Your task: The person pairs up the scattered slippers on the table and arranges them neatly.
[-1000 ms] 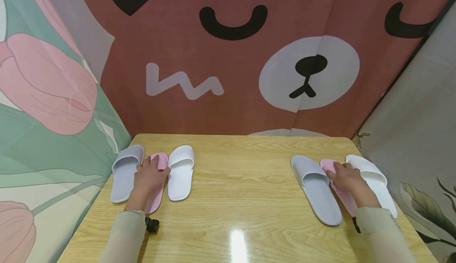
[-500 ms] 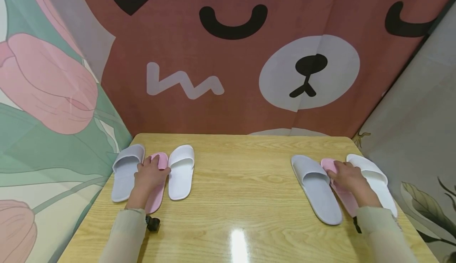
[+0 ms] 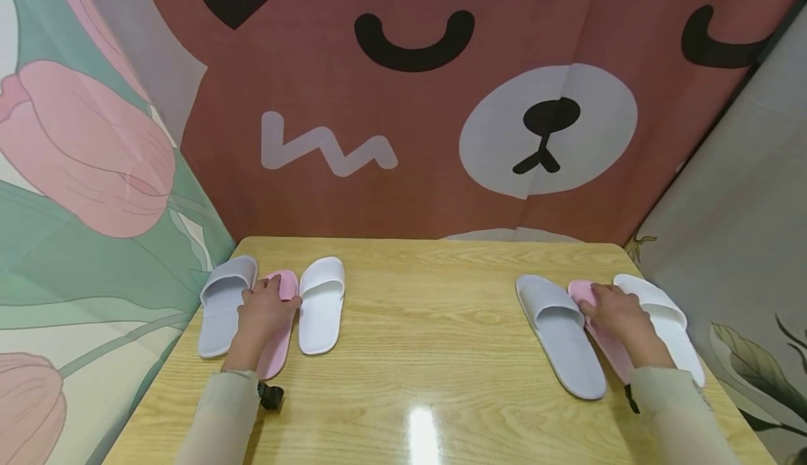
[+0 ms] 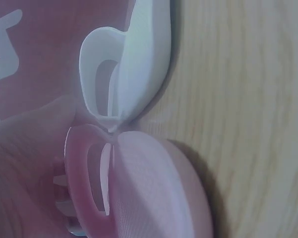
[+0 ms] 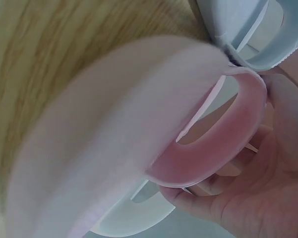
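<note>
On the left side of the table, my left hand [image 3: 265,309] grips a pink slipper [image 3: 275,354] across its strap, thumb toward the white slipper [image 3: 320,319]. A grey slipper [image 3: 217,321] lies on its other side. At the right, my right hand [image 3: 619,316] holds the second pink slipper [image 3: 609,350] the same way, between a grey slipper [image 3: 570,353] and a white slipper [image 3: 679,346]. The right wrist view shows thumb and fingers spread round the pink strap [image 5: 228,144]. In the left wrist view, the pink strap [image 4: 82,173] sits against the palm; most fingers are hidden.
The wooden table [image 3: 429,325] spans the space between the two slipper groups. A brown bear-print curtain [image 3: 416,199] hangs behind it. Printed cloths stand close along the left side [image 3: 94,269] and the right side [image 3: 744,241].
</note>
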